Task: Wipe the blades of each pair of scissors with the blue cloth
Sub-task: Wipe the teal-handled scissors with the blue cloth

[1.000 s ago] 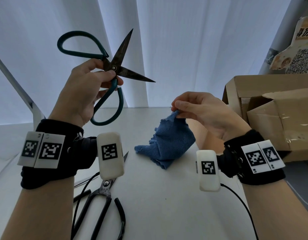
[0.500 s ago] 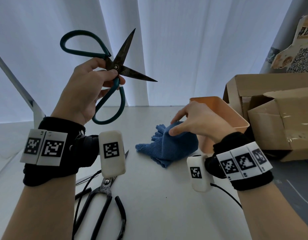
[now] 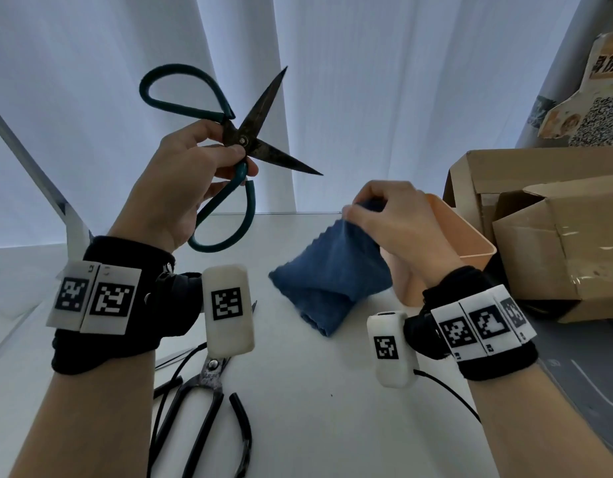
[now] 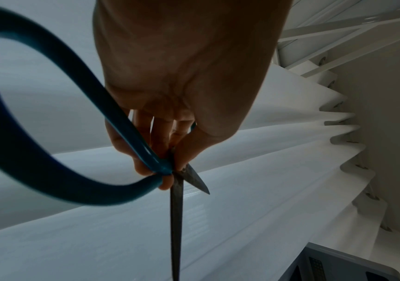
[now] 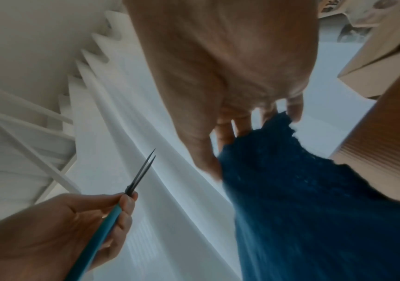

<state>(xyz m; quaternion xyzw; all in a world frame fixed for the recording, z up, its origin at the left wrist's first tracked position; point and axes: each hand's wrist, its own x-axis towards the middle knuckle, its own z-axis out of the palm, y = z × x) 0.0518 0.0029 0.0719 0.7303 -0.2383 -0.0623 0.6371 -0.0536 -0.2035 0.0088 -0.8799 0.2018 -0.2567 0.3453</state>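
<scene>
My left hand (image 3: 208,167) holds the teal-handled scissors (image 3: 243,139) up in the air, pinching them at the pivot, with both dark blades spread wide apart. The left wrist view shows the same teal-handled scissors (image 4: 177,209) pointing down from my fingers (image 4: 160,144). To the right and lower, my right hand (image 3: 377,215) pinches the top of the blue cloth (image 3: 329,277) and lifts it, its lower folds hanging near the white table (image 3: 332,426). In the right wrist view the blue cloth (image 5: 302,199) drapes from my fingertips (image 5: 295,110). Black-handled scissors (image 3: 208,408) lie on the table under my left wrist.
A peach plastic bin (image 3: 470,243) stands right behind my right hand. Open cardboard boxes (image 3: 556,236) fill the right side. White curtains (image 3: 367,81) hang behind the table. A black cable (image 3: 449,395) trails from my right wrist.
My right hand dipped to the cloth on the table, took a new pinch and has raised it again. The left hand with the teal scissors shifted slightly right.
</scene>
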